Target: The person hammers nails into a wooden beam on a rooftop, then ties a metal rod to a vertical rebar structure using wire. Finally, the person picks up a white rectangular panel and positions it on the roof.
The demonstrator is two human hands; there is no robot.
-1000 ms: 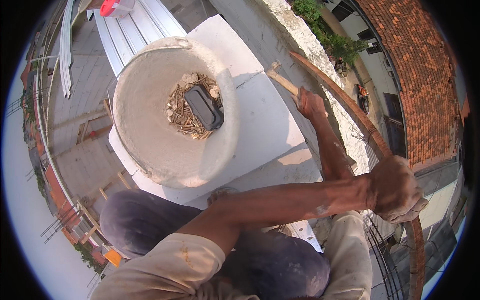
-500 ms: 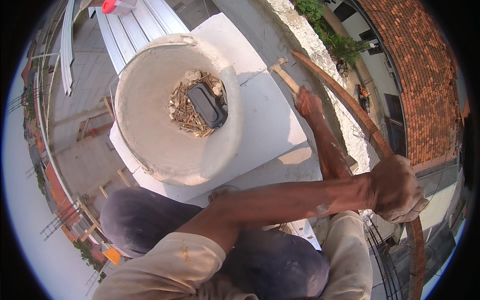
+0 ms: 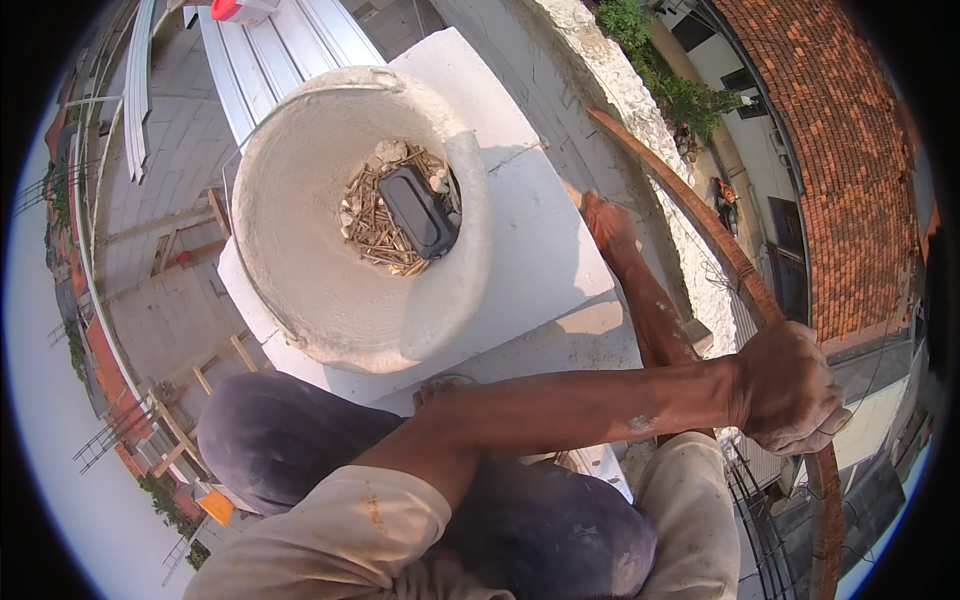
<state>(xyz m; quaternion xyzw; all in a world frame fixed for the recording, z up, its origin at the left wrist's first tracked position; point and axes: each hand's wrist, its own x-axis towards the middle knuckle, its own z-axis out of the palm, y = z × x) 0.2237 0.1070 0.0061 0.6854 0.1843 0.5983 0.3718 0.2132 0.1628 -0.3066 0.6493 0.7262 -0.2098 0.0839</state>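
My left forearm crosses over my right one, and my left hand (image 3: 785,385) is closed around a long, brown wooden beam (image 3: 720,230). Farther forward, my right hand (image 3: 608,228) grips a wooden-handled hammer (image 3: 572,192) beside the stacked white blocks (image 3: 540,230); the hammer's head is out of sight below their edge. On the blocks stands a pale, mortar-coated bucket (image 3: 290,250) holding many nails (image 3: 370,220), some rubble and a dark oblong case (image 3: 420,210).
Silver metal channels (image 3: 255,70) and a red-lidded container (image 3: 240,12) lie beyond the bucket. A rough white wall edge (image 3: 570,50) runs along the right, with a tiled roof (image 3: 840,180), trees and a parked motorcycle below. Rebar (image 3: 760,520) sticks out near my right side.
My right hand and the hammer have dropped slightly, so the hammer head that showed earlier is now hidden. My left hand has shifted a little downward with the beam end.
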